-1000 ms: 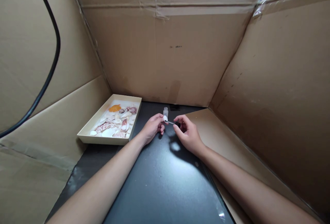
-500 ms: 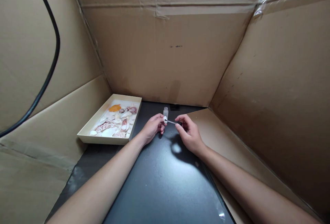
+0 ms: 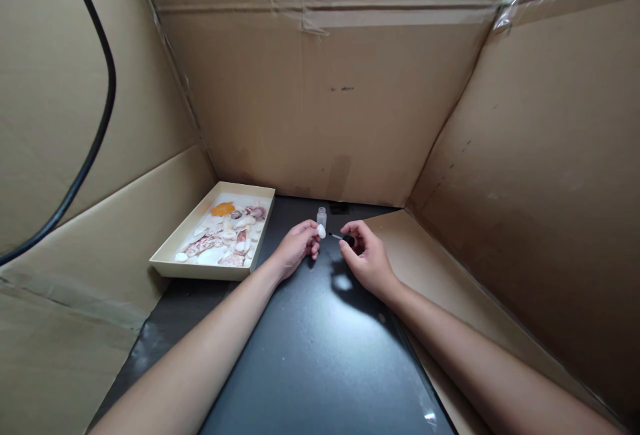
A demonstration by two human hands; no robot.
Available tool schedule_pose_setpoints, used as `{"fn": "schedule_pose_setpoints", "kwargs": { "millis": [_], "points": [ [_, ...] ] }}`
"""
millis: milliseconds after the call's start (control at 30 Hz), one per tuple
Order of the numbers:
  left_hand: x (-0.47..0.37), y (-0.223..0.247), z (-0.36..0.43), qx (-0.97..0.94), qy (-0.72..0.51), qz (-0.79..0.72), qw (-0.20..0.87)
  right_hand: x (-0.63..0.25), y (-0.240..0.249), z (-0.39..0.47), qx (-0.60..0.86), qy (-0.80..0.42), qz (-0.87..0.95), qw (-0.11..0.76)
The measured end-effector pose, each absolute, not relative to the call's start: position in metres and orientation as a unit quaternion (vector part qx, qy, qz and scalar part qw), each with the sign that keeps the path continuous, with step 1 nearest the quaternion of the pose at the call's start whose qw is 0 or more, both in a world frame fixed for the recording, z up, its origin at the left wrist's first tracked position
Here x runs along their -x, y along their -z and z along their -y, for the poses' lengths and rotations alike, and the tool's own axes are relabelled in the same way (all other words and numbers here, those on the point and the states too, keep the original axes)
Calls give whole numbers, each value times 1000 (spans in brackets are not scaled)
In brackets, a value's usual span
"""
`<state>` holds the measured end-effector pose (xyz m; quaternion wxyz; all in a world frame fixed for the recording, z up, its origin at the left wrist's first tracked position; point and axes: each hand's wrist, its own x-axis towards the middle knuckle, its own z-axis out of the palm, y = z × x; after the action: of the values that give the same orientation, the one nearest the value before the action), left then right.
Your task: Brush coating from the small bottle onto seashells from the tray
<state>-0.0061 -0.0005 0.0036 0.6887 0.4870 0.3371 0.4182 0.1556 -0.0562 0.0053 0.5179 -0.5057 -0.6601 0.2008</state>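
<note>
A small white seashell (image 3: pixel 321 231) is pinched between the thumb and fingers of my left hand (image 3: pixel 299 245). My right hand (image 3: pixel 369 255) grips the black cap of a thin brush (image 3: pixel 336 236), like one from a nail polish bottle. The brush points left, its dark tip a short gap away from the shell. Just behind the shell, a small clear bottle (image 3: pixel 322 213) stands upright without a cap on the dark table (image 3: pixel 300 355).
To the left lies a cream tray (image 3: pixel 200 273) holding several seashells and an orange piece (image 3: pixel 223 209). Cardboard walls (image 3: pixel 320 108) enclose the table on the left, back and right. A black cable (image 3: pixel 107 101) hangs at the left.
The brush has drawn back to the right, off the shell, and more of its black cap shows. The shell's white face is turned more into view. Bottle and tray have stayed put.
</note>
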Motion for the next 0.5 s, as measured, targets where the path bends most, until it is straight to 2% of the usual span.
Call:
{"fn": "schedule_pose_setpoints", "kwargs": {
  "millis": [500],
  "points": [
    [6, -1, 0, -495, -422, -340, 679, -156, -4, 56, 489, -222, 666, 518]
  ]
}}
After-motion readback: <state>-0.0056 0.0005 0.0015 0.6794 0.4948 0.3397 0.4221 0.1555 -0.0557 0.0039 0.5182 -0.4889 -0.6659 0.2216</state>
